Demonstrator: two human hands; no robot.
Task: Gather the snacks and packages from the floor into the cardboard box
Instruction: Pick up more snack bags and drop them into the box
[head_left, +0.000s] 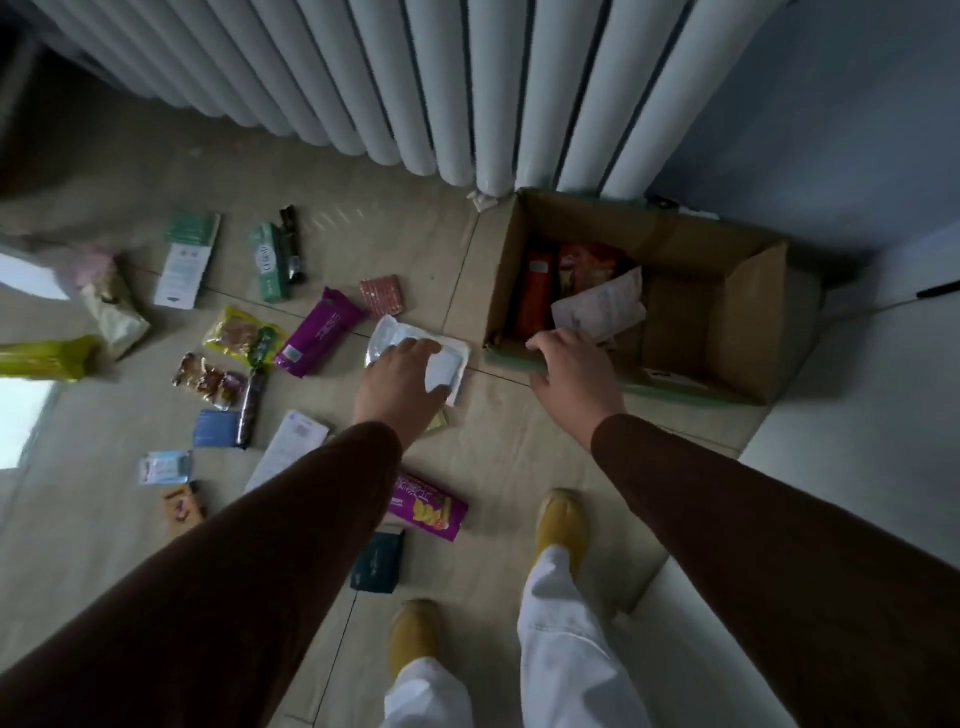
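An open cardboard box (737, 312) stands on the floor at the right, with red packets (540, 291) and a white packet (602, 306) inside. My right hand (576, 379) hovers over the box's near-left rim with fingers apart and nothing in it. My left hand (400, 384) is down on a white flat package (400, 335) lying just left of the box, fingers curled over its edge. Several snacks lie scattered to the left: a purple packet (319, 332), a yellow-green packet (241, 335), a small red packet (382, 295) and a purple biscuit pack (428, 506).
Pale curtains (415, 78) hang behind the box. More packages lie at the far left, among them a white-green box (187, 260) and a green pack (270, 262). My yellow slippers (563, 519) stand on the tiled floor near a dark blue packet (376, 564). A white ledge (857, 467) borders the right.
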